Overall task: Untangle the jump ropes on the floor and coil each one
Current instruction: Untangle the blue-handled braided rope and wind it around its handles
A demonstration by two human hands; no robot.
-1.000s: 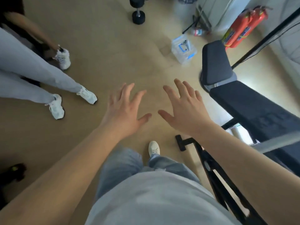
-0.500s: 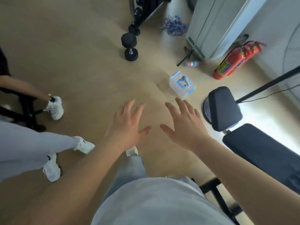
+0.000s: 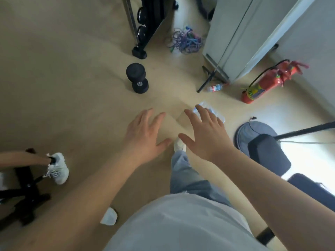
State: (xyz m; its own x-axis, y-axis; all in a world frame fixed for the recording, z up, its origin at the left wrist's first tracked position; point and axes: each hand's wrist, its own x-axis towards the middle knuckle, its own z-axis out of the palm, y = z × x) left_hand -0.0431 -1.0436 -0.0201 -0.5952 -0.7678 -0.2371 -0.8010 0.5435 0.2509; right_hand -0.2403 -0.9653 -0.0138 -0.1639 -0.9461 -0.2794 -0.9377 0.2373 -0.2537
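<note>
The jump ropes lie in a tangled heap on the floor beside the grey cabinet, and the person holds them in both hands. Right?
Not quite. The head view shows the jump ropes tangled on the floor beside the grey cabinet, but no hand holds them: the left hand and the right hand are open, empty and held out well short of the heap.

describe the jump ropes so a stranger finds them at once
Find the tall pale cabinet at top right and the black weight rack left of it. The jump ropes lie on the floor between them. They are the only tangled purple and blue heap there.
</note>
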